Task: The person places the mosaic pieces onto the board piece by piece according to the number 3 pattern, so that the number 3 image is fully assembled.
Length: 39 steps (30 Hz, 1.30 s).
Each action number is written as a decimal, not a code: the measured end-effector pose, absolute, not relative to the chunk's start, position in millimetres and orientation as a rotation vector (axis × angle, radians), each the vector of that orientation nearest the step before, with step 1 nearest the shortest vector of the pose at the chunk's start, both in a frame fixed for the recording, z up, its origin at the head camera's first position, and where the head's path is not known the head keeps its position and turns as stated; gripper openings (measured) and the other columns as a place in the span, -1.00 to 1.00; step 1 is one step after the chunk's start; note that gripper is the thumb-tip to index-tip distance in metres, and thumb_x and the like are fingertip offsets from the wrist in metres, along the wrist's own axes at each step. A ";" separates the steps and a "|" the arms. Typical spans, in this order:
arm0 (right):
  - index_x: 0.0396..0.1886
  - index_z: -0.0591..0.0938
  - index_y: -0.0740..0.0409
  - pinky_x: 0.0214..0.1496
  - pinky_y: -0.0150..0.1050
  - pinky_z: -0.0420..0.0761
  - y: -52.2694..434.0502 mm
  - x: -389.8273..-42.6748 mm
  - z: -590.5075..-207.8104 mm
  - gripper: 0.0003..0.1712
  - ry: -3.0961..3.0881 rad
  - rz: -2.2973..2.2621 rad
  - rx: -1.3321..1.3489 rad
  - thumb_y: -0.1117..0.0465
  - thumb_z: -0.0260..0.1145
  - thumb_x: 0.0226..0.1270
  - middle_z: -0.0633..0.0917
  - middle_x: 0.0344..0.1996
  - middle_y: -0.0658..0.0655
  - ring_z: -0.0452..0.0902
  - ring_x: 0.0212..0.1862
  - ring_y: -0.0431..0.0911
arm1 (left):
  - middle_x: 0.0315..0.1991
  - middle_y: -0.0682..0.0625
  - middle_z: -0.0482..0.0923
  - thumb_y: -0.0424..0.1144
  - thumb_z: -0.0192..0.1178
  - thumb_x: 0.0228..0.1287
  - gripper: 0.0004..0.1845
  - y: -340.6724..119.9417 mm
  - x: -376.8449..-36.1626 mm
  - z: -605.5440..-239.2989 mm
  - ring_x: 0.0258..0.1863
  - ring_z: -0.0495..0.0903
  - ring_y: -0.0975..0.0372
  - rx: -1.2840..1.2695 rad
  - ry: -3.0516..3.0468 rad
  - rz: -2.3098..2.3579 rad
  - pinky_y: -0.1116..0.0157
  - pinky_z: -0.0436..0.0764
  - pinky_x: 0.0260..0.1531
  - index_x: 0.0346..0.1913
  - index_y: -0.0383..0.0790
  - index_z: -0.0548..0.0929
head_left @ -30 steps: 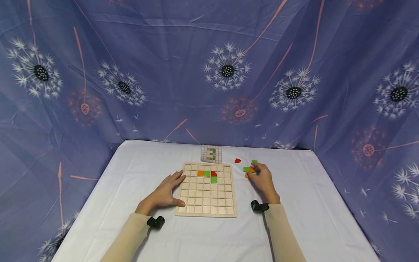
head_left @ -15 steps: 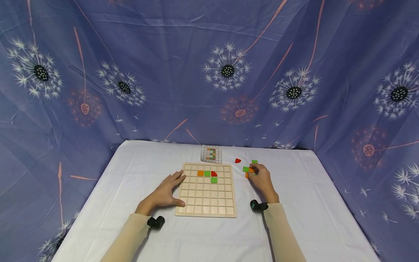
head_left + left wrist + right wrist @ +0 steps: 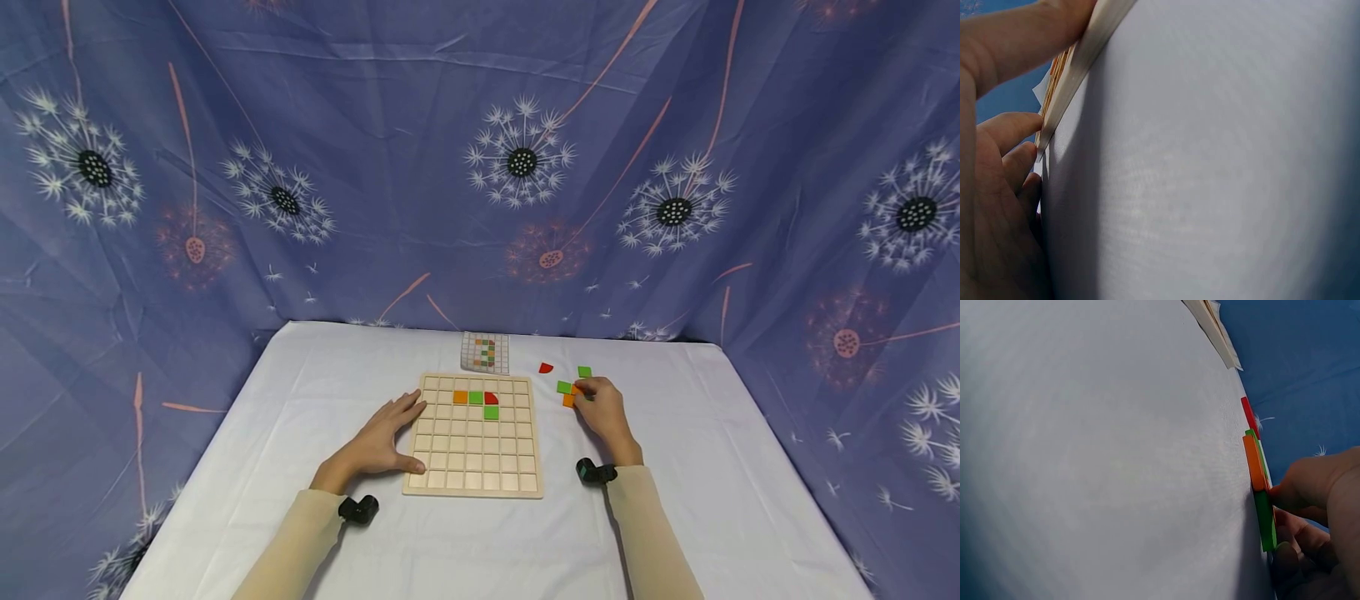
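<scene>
A wooden grid board lies mid-table with orange, green, red and a second green tile in its upper rows. My left hand lies flat on the cloth, fingers and thumb against the board's left edge. My right hand is at the loose tiles to the right of the board. Its thumb and curled fingers pinch an orange tile beside a green tile.
A small pattern card lies behind the board. Loose red and green tiles sit at the back right. A white cloth covers the table, and a blue floral drape hangs close behind and at both sides.
My right hand's fingers have shifted slightly among the loose tiles. The left hand and the board have not moved.
</scene>
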State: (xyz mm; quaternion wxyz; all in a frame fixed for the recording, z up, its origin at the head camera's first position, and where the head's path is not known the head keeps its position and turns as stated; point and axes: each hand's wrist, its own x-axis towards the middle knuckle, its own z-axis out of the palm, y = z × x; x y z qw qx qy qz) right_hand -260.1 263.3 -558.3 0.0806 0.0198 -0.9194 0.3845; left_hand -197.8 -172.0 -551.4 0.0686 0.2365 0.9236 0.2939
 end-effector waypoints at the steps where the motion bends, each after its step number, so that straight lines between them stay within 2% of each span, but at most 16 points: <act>1: 0.13 0.69 0.44 0.27 0.19 0.60 263.6 -260.2 -558.3 -0.62 -2.749 1.149 0.057 0.38 0.30 0.35 0.63 0.12 0.44 0.59 0.18 0.29 | 0.64 -0.25 0.06 0.33 0.57 -0.21 0.30 -172.0 -197.9 -551.4 0.61 0.04 -0.23 0.710 2.781 0.886 -0.22 0.03 0.59 0.57 -0.30 0.28; 8: 0.11 0.70 0.42 0.21 0.17 0.64 265.2 -262.1 -558.6 -0.65 -2.740 1.128 0.032 0.34 0.29 0.40 0.65 0.08 0.42 0.62 0.12 0.26 | 0.64 -0.26 0.07 0.31 0.58 -0.21 0.30 -172.4 -197.2 -550.3 0.61 0.05 -0.25 0.714 2.781 0.891 -0.23 0.04 0.59 0.56 -0.31 0.28; 17: 0.09 0.70 0.43 0.06 0.11 0.64 264.4 -265.2 -554.8 -0.62 -2.762 1.088 0.037 0.32 0.36 0.33 0.67 -0.01 0.42 0.60 -0.03 0.20 | 0.64 -0.25 0.06 0.31 0.58 -0.21 0.30 -171.8 -196.3 -549.4 0.61 0.04 -0.24 0.696 2.779 0.894 -0.22 0.03 0.59 0.57 -0.31 0.28; 29: 0.04 0.72 0.41 -0.02 0.04 0.61 262.8 -268.6 -552.0 -0.66 -2.802 1.084 -0.004 0.34 0.37 0.30 0.66 -0.08 0.39 0.55 -0.11 0.15 | 0.64 -0.24 0.06 0.31 0.59 -0.21 0.30 -171.4 -196.6 -549.1 0.62 0.04 -0.23 0.685 2.775 0.894 -0.21 0.03 0.60 0.57 -0.29 0.28; 39: 0.04 0.71 0.41 0.01 0.05 0.64 262.3 -271.2 -553.5 -0.67 -2.819 1.075 -0.026 0.34 0.34 0.32 0.66 -0.08 0.39 0.57 -0.09 0.15 | 0.65 -0.22 0.06 0.31 0.60 -0.22 0.31 -171.4 -195.8 -550.3 0.62 0.03 -0.21 0.666 2.775 0.891 -0.21 0.03 0.60 0.58 -0.28 0.27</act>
